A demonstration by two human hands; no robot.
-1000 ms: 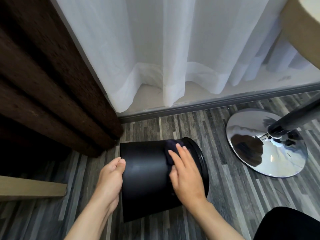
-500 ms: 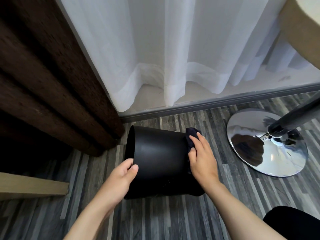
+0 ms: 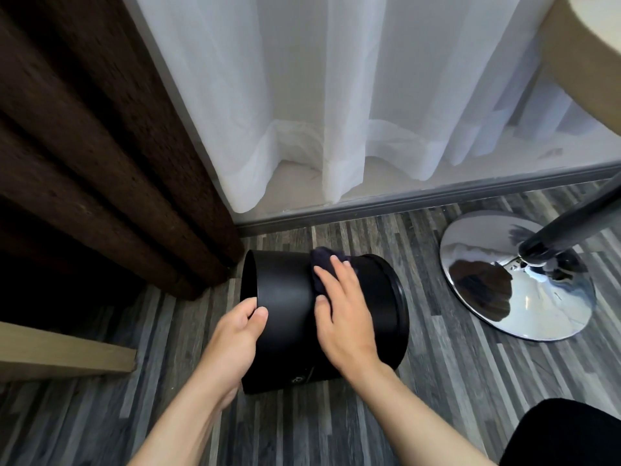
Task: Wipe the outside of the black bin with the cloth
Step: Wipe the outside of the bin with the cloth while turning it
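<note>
- The floor under me is grey striped wood-look plank, running up to a grey skirting strip along the base of the window wall
- A sheer white curtain hangs down to that strip, and a heavy dark brown curtain fills the left side, its folds ending near the floor
- At the right stands a round chrome pedestal base with a dark pole rising out of it toward the upper right; a beige tabletop edge shows in the top right corner
- A pale wooden board lies low at the left edge, well apart from my hands
- The black bin lies tipped on its side on the floor, between the brown curtain and the chrome base, its rimmed end pointing right and its other end pointing left
- My left hand grips the bin's left edge, thumb on the outer wall and fingers curled out of sight round the edge, so it is closed on the bin
- My right hand lies flat and spread on the upper side wall, fingers extended, pressing a dark cloth against the bin; the cloth bunches out beyond my fingertips toward the top of the wall
- A small pale mark shows low on the bin's near side, too small to read
- Something black sits in the lower right corner, and I cannot tell what it is
</note>
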